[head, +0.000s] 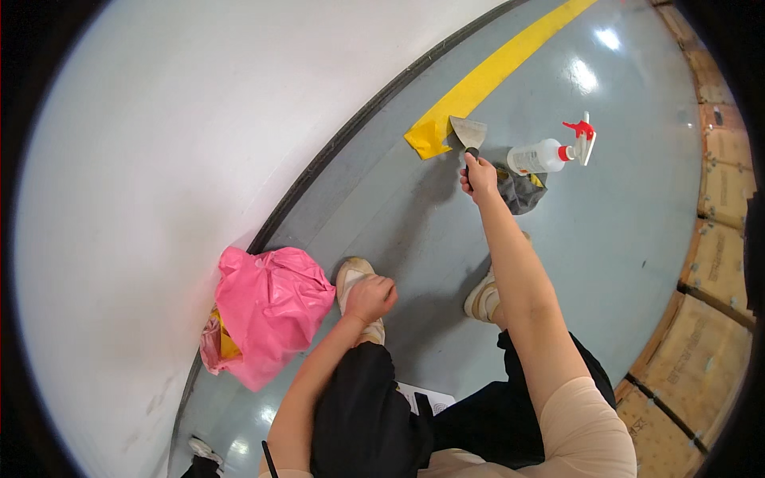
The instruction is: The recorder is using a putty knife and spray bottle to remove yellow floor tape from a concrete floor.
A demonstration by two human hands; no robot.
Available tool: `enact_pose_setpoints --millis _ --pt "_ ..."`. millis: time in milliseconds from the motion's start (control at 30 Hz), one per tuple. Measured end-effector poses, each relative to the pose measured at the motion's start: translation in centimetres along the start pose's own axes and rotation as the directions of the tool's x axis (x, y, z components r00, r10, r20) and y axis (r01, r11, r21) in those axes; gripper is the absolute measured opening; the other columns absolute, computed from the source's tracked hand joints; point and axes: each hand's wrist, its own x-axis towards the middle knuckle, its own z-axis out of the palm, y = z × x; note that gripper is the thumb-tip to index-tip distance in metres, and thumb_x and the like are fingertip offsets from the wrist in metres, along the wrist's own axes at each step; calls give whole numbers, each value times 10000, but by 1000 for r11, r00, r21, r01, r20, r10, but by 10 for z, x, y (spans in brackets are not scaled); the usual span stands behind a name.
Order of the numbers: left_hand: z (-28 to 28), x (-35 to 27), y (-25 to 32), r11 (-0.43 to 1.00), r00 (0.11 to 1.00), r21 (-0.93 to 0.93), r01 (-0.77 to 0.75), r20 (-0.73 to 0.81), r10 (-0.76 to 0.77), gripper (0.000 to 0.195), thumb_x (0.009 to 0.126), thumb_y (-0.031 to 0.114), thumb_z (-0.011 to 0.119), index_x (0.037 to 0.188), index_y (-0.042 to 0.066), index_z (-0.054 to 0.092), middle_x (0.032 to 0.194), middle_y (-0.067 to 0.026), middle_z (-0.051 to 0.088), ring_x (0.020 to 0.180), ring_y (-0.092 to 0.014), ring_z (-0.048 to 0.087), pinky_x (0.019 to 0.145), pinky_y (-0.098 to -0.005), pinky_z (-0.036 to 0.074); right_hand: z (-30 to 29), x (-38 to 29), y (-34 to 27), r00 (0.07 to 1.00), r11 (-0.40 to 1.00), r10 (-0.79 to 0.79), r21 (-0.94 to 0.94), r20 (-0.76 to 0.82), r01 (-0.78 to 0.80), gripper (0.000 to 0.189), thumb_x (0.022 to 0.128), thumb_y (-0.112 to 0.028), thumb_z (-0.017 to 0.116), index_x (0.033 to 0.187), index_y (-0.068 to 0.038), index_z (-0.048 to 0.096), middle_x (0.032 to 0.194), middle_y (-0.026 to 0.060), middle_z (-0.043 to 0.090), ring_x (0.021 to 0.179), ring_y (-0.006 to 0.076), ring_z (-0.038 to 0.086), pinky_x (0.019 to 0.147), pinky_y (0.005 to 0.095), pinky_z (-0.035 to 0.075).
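Note:
My right hand (481, 178) grips the black handle (471, 153) of a putty knife. Its broad metal blade (470, 131) lies beside the loose end (427, 140) of a yellow floor tape (499, 63). That end is crumpled and folded over, with a ragged edge. My left hand (370, 297) is curled into a loose fist above my left shoe, and nothing shows in it. Just right of my right hand, a white spray bottle (536, 158) with a red and white trigger head lies tilted on a dark grey cloth (523, 196) with a yellow patch.
A pink plastic bag (272, 310) with yellow material inside leans by the white wall (149, 149), left of my left shoe. A black skirting strip (334, 155) edges the wall. Wooden crates (717, 257) line the right side. Another person's shoe (205, 449) shows at bottom left.

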Motion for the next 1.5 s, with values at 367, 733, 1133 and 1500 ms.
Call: enact_pose_setpoints --millis 367,733,1133,1500 --pt "-8 -1 -2 1000 1000 -26 17 9 -16 138 751 147 621 659 63 562 678 -95 596 683 -269 597 614 -390 488 3 -47 30 833 545 -548 -786 -71 291 401 859 -333 561 1125 -32 557 934 243 648 939 414 608 804 480 474" --pt "-5 -2 -2 1000 1000 -21 24 12 -23 126 762 158 612 681 71 569 698 -90 603 705 -269 600 625 -397 487 -18 -70 8 890 455 -455 -866 -26 207 446 838 -351 585 1184 -71 546 970 241 647 930 418 610 816 482 473" --pt "-3 -5 0 999 999 20 27 37 -28 125 758 164 619 680 77 575 692 -84 598 705 -267 599 632 -391 491 7 -36 -5 856 430 -516 -855 31 290 389 836 -341 585 1088 -45 565 903 238 653 895 421 617 781 485 486" --pt "0 0 1 999 1000 -37 0 6 1 109 758 155 616 693 74 583 697 -84 604 705 -269 602 630 -392 492 3 -47 19 858 490 -513 -809 33 325 412 838 -346 594 1118 -47 556 913 254 644 916 424 606 780 492 477"
